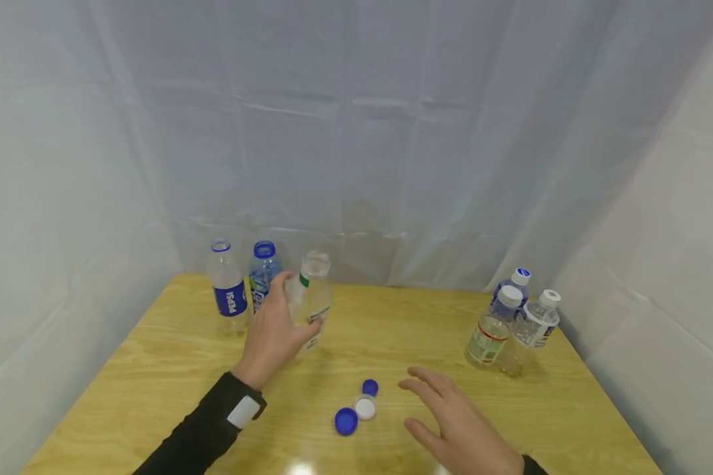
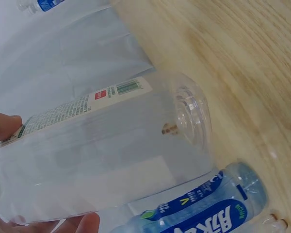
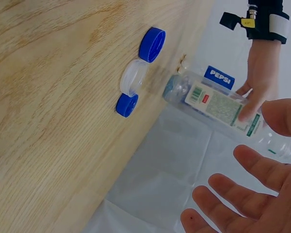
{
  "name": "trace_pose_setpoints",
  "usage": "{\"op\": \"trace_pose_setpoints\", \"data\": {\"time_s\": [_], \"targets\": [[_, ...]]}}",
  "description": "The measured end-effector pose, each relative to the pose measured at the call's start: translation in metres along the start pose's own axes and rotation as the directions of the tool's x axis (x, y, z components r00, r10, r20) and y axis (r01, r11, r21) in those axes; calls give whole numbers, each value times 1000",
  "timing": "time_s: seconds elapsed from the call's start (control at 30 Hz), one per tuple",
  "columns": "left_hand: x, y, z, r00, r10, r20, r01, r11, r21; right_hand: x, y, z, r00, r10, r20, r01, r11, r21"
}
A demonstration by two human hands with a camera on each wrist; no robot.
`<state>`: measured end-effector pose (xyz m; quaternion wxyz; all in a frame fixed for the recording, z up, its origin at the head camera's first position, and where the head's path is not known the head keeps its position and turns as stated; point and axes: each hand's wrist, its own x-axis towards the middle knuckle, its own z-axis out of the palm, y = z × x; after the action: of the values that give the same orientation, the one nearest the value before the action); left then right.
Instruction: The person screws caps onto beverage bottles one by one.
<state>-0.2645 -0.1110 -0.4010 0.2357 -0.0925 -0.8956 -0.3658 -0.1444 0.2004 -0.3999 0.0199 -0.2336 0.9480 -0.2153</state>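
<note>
My left hand (image 1: 273, 336) grips a clear, capless plastic bottle (image 1: 316, 290) round its upper body, thumb on one side and fingers on the other. In the left wrist view the bottle (image 2: 106, 150) shows a printed label and a ridged base close over the table. My right hand (image 1: 457, 425) hovers with its fingers spread, holding nothing, to the right of three caps. These are a small blue cap (image 1: 370, 387), a white cap (image 1: 365, 408) and a larger blue cap (image 1: 346, 421), lying in a row on the wooden table.
Behind my left hand stand a capless Pepsi bottle (image 1: 230, 297) and a capless blue bottle (image 1: 265, 267). On the right is a cluster of capped bottles: one with a green label (image 1: 486, 342), one clear (image 1: 537, 323), one blue (image 1: 518, 282). Whitish sheeting (image 1: 356, 145) surrounds the table (image 1: 172, 369).
</note>
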Motion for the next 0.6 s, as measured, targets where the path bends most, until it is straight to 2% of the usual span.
{"op": "trace_pose_setpoints", "data": {"time_s": [0.23, 0.4, 0.6], "targets": [[-13, 13, -15, 995, 94, -30, -94, 996, 0, 2, 2, 4, 999, -24, -45, 23, 999, -26], [-24, 21, -25, 983, 180, -39, -180, 984, 9, 2, 3, 5, 999, -30, -39, 28, 999, -40], [-33, 29, -37, 967, 247, -68, -247, 969, 12, 4, 4, 4, 1000, -9, -17, 9, 999, -35]]}}
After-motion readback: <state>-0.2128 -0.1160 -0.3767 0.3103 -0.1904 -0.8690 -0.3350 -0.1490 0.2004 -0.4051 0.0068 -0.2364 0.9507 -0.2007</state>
